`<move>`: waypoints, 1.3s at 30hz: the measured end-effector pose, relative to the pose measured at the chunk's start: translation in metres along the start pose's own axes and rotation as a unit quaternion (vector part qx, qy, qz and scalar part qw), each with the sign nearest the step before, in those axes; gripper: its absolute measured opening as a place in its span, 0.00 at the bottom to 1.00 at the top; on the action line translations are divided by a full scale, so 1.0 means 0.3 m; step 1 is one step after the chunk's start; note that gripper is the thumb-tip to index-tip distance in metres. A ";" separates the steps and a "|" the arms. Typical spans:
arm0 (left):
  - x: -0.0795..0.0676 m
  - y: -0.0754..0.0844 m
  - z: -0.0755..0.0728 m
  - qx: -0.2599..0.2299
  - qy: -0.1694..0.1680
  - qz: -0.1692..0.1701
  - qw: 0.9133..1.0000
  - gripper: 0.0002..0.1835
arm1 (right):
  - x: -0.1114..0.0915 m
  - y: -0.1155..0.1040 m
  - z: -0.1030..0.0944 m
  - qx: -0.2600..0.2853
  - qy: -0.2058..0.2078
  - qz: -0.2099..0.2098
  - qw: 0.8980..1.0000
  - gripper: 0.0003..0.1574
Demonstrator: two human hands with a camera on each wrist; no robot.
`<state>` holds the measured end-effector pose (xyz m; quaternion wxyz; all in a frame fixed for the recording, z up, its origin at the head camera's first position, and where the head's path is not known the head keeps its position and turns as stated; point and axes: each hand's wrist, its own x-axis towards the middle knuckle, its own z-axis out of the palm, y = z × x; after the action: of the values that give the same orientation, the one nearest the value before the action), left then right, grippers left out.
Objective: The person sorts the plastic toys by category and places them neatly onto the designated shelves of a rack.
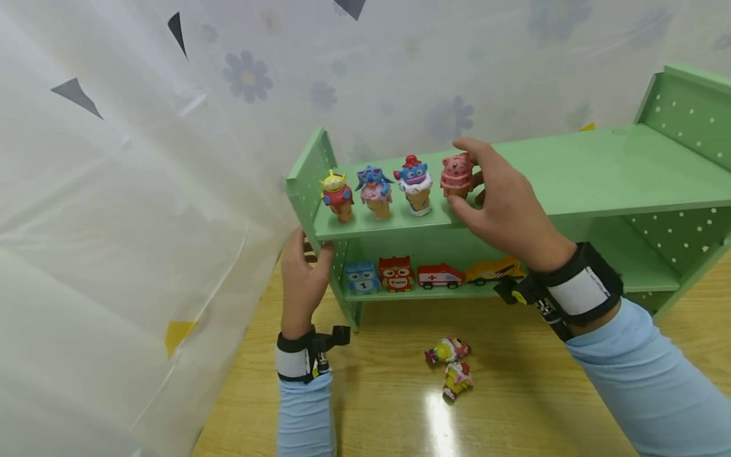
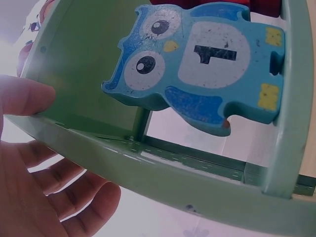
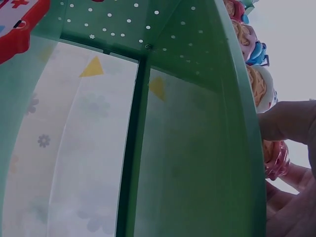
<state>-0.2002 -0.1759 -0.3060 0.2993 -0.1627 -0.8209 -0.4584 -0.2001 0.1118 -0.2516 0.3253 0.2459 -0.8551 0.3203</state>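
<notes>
My right hand [image 1: 508, 203] pinches a pink ice-cream-cone figurine [image 1: 457, 174] between thumb and fingers, at the front of the top board of a green shelf [image 1: 605, 165]. To its left stand three more cone figurines in a row: one with a blue face and red top [image 1: 415, 184], one blue with sunglasses [image 1: 375, 192], and a yellow-headed one in red [image 1: 338, 195]. My left hand [image 1: 305, 276] holds the shelf's left side panel, thumb on the inner side and fingers outside, as the left wrist view shows. Beside it is a blue owl block [image 2: 212, 59] marked 1.
On the lower board stand a red owl block [image 1: 396, 274], a toy ambulance [image 1: 440, 277] and a yellow toy truck [image 1: 492, 271]. Two figurines, one yellow-and-pink [image 1: 448, 350], the other cone-shaped [image 1: 457, 379], lie on the wooden table [image 1: 388, 419]. A flowered sheet [image 1: 228, 158] hangs behind and left.
</notes>
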 end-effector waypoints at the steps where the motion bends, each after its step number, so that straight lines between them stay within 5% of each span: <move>1: 0.000 -0.001 0.000 0.001 0.000 -0.001 1.000 0.22 | 0.000 0.000 0.000 0.001 -0.002 0.002 1.000 0.43; 8: -0.003 -0.001 -0.004 0.001 0.001 -0.002 1.000 0.22 | -0.016 -0.012 -0.012 -0.002 0.007 0.043 0.999 0.50; 12: 0.002 0.002 -0.007 -0.002 0.004 0.003 1.000 0.21 | -0.073 -0.040 -0.030 -0.016 0.086 0.044 0.995 0.49; 15: 0.002 0.003 -0.006 0.000 0.003 0.001 1.000 0.21 | -0.158 -0.058 -0.034 -0.023 0.168 0.010 0.986 0.38; 18: -0.001 0.002 -0.005 0.003 -0.001 0.000 1.000 0.21 | -0.274 -0.063 -0.020 -0.029 0.208 -0.013 0.978 0.29; 21: -0.002 0.000 -0.007 0.002 0.000 0.001 1.000 0.21 | -0.393 -0.059 0.010 -0.032 0.186 0.007 0.982 0.23; 27: 0.000 -0.006 -0.009 0.003 0.004 0.007 1.000 0.21 | -0.555 -0.039 0.103 -0.056 0.067 0.091 0.992 0.21; 39: 0.000 -0.009 -0.002 0.007 0.003 0.015 1.000 0.21 | -0.638 -0.011 0.236 -0.051 -0.061 0.169 0.982 0.22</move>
<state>-0.2015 -0.1777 -0.3076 0.3099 -0.1712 -0.8207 -0.4485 -0.0986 0.1000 -0.4284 0.2256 0.1002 -0.9177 0.3112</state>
